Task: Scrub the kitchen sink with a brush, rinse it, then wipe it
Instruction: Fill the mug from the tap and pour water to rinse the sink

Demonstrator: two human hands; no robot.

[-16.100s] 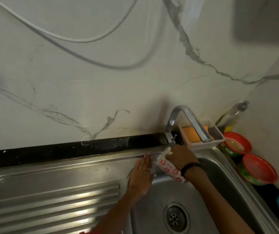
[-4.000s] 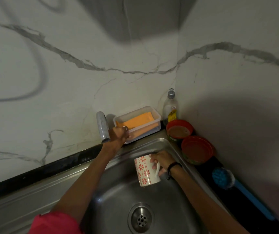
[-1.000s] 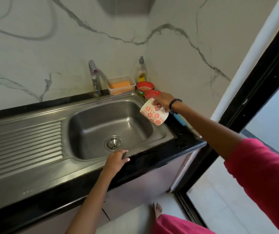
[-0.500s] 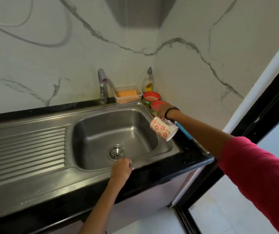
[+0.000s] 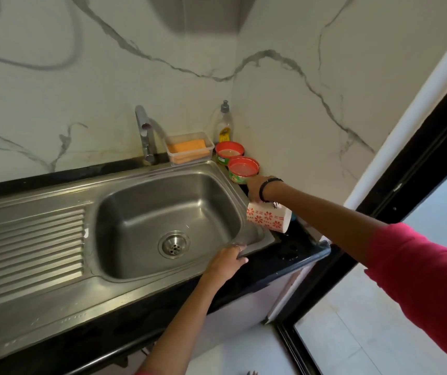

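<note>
right hand's (image 5: pixel 257 188) fingers and grip on mug (image 5: pixel 268 218), hidden underneath

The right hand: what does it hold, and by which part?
The right hand holds the flowered mug, tipped on its side, apparently by the handle, which the hand hides. The left hand only rests on the sink's front rim.
</note>
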